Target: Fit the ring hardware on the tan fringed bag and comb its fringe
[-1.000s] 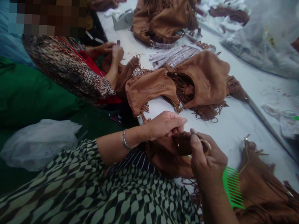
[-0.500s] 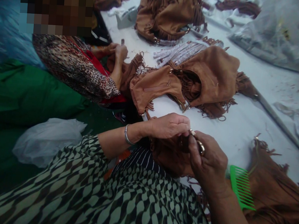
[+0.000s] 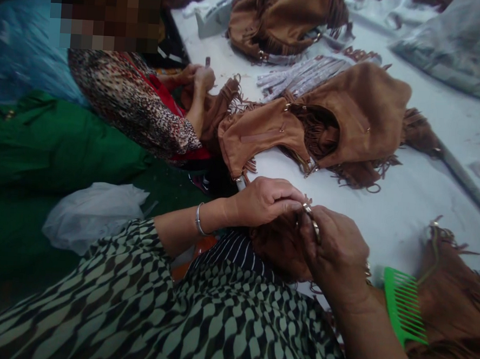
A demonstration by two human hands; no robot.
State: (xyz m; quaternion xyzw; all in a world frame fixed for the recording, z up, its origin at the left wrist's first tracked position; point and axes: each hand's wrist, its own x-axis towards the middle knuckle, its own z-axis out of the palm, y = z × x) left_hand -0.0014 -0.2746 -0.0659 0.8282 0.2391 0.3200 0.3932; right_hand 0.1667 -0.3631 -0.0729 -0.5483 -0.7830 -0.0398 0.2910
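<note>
My left hand (image 3: 265,201), with a bracelet at its wrist, is closed in a pinch, its fingertips meeting my right hand's. My right hand (image 3: 333,250) is closed round a small shiny gold-toned metal fitting (image 3: 315,230); its exact kind is partly hidden by my fingers. What my left fingertips pinch, at the fitting's upper end, is too small to make out. Below both hands a brown fringed suede-like bag (image 3: 278,249) hangs over the table's near edge against my lap, largely covered by my hands and arms.
An open brown fringed bag (image 3: 361,114) lies ahead on the white table (image 3: 388,205), another bag (image 3: 274,22) behind it. Wrapped strips (image 3: 301,77) lie between them. At right, a green comb (image 3: 406,309) rests by more brown fringe. A co-worker's hands (image 3: 203,80) work at left.
The view has shifted, so the table things appear further right. My hands have drawn closer together at the metal fitting, and my right hand has turned slightly.
</note>
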